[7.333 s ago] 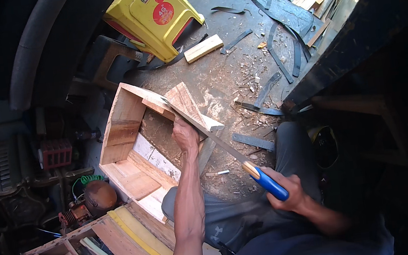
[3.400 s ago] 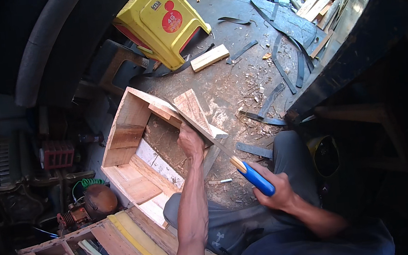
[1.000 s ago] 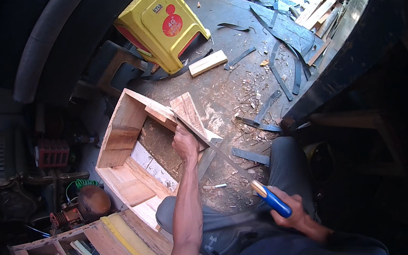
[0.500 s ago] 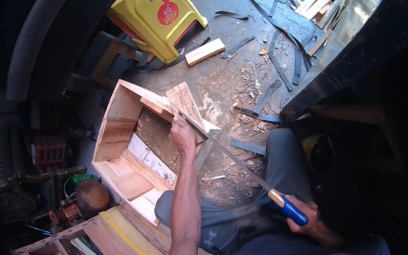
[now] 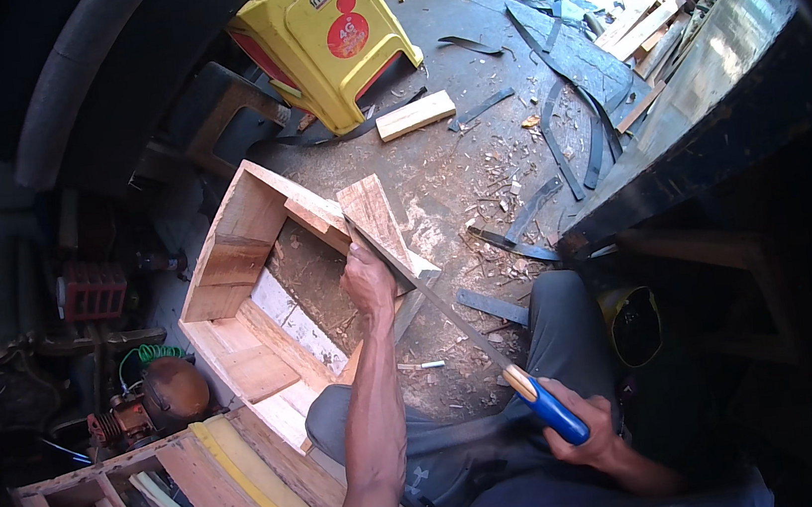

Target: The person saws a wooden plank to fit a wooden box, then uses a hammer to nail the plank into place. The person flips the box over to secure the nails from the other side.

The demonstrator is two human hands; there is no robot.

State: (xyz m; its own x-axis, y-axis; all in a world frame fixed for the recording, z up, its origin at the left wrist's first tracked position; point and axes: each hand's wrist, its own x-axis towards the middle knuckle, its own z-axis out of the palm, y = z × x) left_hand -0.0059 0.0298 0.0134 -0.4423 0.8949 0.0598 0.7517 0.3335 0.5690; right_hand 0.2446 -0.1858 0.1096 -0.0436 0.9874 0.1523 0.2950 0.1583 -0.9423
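Observation:
A handsaw (image 5: pixel 464 321) with a long narrow blade and a blue-and-wood handle slants across the front of me. My right hand (image 5: pixel 594 424) is wrapped around its handle. The blade lies over the corner of a wooden frame (image 5: pixel 246 240) made of pale boards, beside a short wide board (image 5: pixel 374 215). My left hand (image 5: pixel 367 276) is closed on the frame's edge close to the blade; its fingertips are partly hidden. The frame leans by my left knee, with its open middle showing the floor.
A yellow plastic stool (image 5: pixel 332 42) stands beyond the frame, near a loose wood block (image 5: pixel 415 115). Dark strips and shavings litter the floor. A metal ruler (image 5: pixel 492 306) lies by my right knee. Scrap wood (image 5: pixel 646 26) is piled far right. Curved slatted woodwork (image 5: pixel 203 497) sits at lower left.
My right hand has pushed the saw forward and to the left along the blade's line. My left hand stays on the frame. The whole view has shifted slightly.

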